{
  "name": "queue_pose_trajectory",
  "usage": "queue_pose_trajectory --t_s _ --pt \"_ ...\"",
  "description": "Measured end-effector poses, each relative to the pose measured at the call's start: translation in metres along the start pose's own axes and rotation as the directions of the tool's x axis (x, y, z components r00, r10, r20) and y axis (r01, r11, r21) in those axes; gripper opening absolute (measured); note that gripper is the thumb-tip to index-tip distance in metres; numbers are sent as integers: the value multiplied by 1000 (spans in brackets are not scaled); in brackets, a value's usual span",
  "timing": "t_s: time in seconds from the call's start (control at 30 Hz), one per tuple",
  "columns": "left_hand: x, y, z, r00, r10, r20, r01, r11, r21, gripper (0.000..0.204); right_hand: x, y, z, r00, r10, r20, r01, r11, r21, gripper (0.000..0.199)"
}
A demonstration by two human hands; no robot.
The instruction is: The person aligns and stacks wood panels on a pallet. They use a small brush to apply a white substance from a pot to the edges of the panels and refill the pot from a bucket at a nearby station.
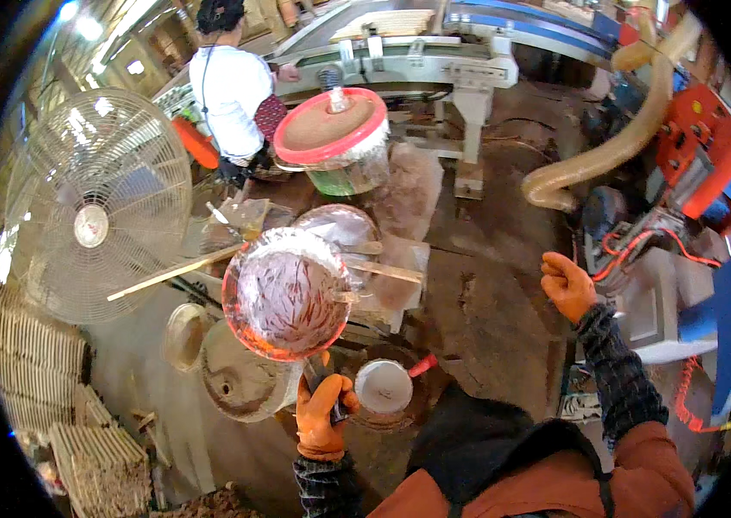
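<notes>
My left hand (322, 419), in an orange glove, is closed around a dark-handled tool with a flat greyish end (318, 371). Its kind is not clear. That end reaches up to the near rim of a red-rimmed bucket (289, 298), whose inside is smeared with brownish-purple and white paste. A small white pot (384, 386) with a red handle stands just right of this hand. Away to the right, my right hand (568, 287), also in an orange glove, is held up with its fingers curled and nothing visible in them.
A large fan (91, 226) stands at left, above stacked wood strips (102, 470). Behind the bucket is a red-lidded tub (331, 129); a person (236, 95) is beyond it. An orange machine (706, 155) and a hose (607, 155) are at right. A round drum (249, 380) sits below the bucket.
</notes>
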State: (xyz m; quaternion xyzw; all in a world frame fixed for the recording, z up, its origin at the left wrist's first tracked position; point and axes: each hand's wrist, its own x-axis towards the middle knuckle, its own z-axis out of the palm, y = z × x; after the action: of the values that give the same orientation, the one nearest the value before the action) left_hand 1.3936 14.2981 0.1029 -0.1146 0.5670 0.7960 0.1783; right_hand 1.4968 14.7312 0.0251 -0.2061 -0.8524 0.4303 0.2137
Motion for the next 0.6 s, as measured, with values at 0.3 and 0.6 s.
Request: queue_pose_trajectory --t_s 0.3,0.6 --pt "-30 16 76 920 214 -327 -147 965 218 33 243 -89 55 772 -544 327 560 827 53 46" --pt "-63 -22 179 649 66 -758 -231 966 -113 35 409 -218 133 226 -891 394 971 177 -158 58"
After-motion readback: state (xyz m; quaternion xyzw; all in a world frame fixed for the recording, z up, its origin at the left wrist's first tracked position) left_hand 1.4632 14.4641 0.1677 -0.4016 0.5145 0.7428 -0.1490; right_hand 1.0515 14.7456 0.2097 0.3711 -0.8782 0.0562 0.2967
